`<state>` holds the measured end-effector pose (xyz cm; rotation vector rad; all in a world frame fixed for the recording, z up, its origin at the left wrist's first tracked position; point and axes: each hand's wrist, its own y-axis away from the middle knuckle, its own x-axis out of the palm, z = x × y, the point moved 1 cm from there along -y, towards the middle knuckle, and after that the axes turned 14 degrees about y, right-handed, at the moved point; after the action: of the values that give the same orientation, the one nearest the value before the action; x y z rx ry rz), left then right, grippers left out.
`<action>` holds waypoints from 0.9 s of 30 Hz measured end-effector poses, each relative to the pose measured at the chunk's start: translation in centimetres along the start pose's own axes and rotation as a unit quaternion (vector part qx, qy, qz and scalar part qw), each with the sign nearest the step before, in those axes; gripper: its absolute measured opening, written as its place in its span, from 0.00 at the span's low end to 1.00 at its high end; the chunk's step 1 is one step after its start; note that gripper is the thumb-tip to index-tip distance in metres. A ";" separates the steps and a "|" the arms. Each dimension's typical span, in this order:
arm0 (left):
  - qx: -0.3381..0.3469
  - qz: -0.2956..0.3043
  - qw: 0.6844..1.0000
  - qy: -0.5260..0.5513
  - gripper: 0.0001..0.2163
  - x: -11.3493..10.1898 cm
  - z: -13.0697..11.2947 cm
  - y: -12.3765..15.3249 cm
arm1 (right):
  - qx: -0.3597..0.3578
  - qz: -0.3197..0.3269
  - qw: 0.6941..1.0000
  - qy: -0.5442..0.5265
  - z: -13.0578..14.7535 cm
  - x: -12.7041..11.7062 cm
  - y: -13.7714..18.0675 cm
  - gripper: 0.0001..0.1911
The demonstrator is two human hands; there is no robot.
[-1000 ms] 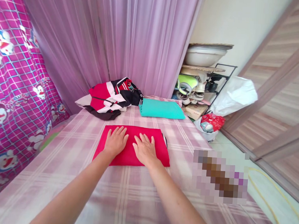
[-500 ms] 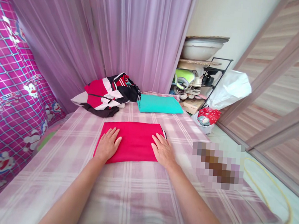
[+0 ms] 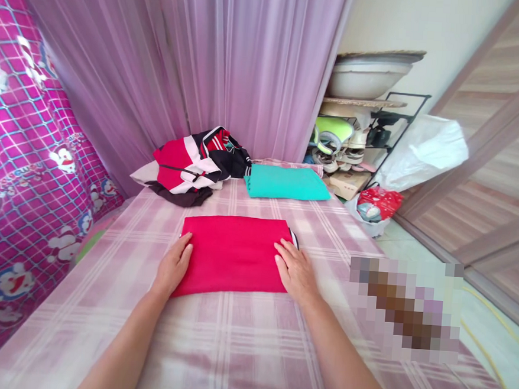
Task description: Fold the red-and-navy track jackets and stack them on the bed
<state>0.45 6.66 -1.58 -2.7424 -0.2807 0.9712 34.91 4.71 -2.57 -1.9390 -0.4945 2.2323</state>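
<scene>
Hands (image 3: 297, 272) outspread on edges of folded red cloth (image 3: 233, 255), pink drape (image 3: 4, 159), lettering (image 3: 23, 173) unreadable

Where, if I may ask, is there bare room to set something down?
The plaid cloth is bare between the forearms, before the red garment, and in a strip between that garment and the turquoise cloth. Crowded: the far end, with heaped clothes, and the garment's sides, by left hand and right hand.
</scene>
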 end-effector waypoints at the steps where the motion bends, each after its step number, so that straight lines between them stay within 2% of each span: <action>1: -0.009 -0.016 1.000 -0.006 0.24 -0.2 0.2 0.0 | 0.008 -0.007 1.000 -0.005 -0.3 -0.2 -0.1 0.23; 4: -0.007 -0.036 0.997 -0.066 0.23 -1.3 0.3 0.4 | 0.064 -0.012 0.998 0.006 -1.4 -1.3 -0.2 0.21; 6: -0.008 -0.033 0.989 -0.143 0.25 -2.2 0.1 0.9 | 0.117 0.013 0.992 0.044 -2.1 -2.1 -0.1 0.21; 8: -0.040 -0.023 0.973 -0.224 0.26 -3.2 -0.4 1.4 | 0.152 0.050 0.983 0.084 -2.6 -2.8 0.0 0.23; 11: -0.091 -0.002 0.952 -0.292 0.25 -4.0 -1.3 2.1 | 0.154 0.094 0.977 0.111 -2.7 -3.5 0.2 0.24; 17: -0.150 0.038 0.954 -0.257 0.19 -3.9 -2.4 1.8 | 0.151 0.137 0.975 0.088 -1.9 -3.5 0.0 0.20; 21: -0.160 0.033 0.961 -0.223 0.14 -3.4 -2.6 1.7 | 0.144 0.109 0.979 0.095 -1.6 -3.1 0.0 0.17; 27: -0.119 -0.007 0.977 -0.178 0.11 -2.8 -4.2 2.1 | 0.120 0.040 0.986 0.109 -0.9 -3.5 0.1 0.16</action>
<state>1.21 3.35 2.73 -2.7497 -0.5056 1.5156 36.32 3.66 0.54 -2.0704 -0.1136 1.9815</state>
